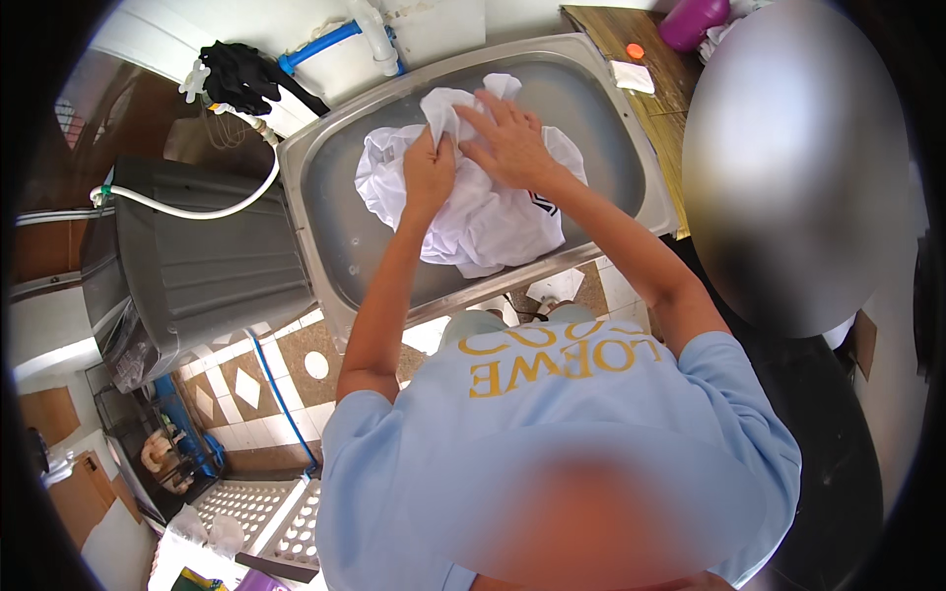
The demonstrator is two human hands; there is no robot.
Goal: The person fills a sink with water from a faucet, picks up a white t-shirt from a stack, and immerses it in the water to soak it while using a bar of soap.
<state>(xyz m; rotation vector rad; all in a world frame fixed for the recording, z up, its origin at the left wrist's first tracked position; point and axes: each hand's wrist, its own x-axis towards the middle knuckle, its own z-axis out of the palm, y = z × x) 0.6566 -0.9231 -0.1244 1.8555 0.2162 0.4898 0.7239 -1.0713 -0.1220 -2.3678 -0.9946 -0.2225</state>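
A bunched white garment (pixel 483 219) lies in the metal sink basin (pixel 330 222), with a dark printed patch near its right side. My left hand (pixel 429 177) is closed on a raised fold of it towards the far side. Just to the right, my right hand (pixel 510 146) rests against the same lifted part, its fingers stretched out and spread. A twisted end of the fabric stands up beyond the right fingertips. Some of the cloth is hidden beneath both hands.
A white hose (pixel 222 214) curves over a dark grey ribbed container (pixel 207 261) left of the sink. Black cloth (pixel 241 77) hangs by blue pipe (pixel 325 46) at the back. On the right, a wooden counter (pixel 603 30) carries an orange cap (pixel 635 50) and a purple container (pixel 693 22).
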